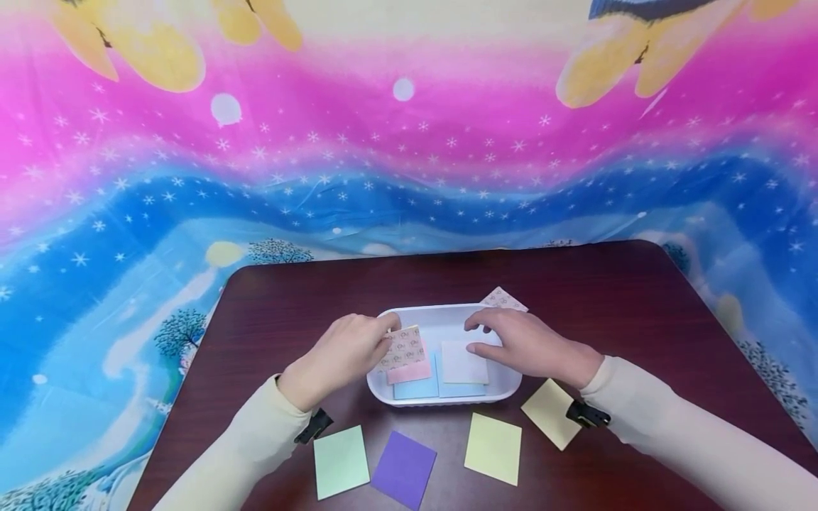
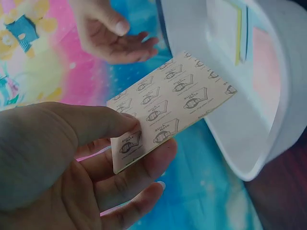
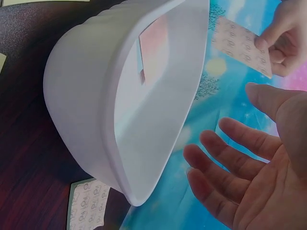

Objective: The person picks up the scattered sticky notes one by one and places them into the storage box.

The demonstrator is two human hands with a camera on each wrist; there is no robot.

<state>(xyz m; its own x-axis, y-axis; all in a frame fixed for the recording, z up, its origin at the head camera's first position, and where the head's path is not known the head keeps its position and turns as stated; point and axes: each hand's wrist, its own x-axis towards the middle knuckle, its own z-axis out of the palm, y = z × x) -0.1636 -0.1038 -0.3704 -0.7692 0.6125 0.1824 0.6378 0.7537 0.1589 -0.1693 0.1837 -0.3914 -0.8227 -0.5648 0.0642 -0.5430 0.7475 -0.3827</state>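
Between thumb and fingers, my left hand (image 1: 351, 348) pinches a sticky-note pad (image 2: 168, 105) by one end. Its printed backing faces up, with a thin yellow edge along the side. The pad is above the left part of a white plastic tray (image 1: 380, 387). Inside the tray lie a pink pad (image 1: 412, 373), a white pad (image 1: 464, 362) and light blue pads (image 1: 415, 389) partly under them. My right hand (image 1: 524, 342) hovers over the tray's right side, fingers spread and loosely bent, holding nothing.
On the dark wooden table (image 1: 307, 298), in front of the tray, lie a green pad (image 1: 341, 463), a purple pad (image 1: 404, 470), a yellow pad (image 1: 493, 448) and a duller yellow pad (image 1: 549, 411) by the right wrist. Behind the tray is a pad with printed backing (image 1: 505, 298). A patterned cloth (image 1: 409, 156) hangs behind.
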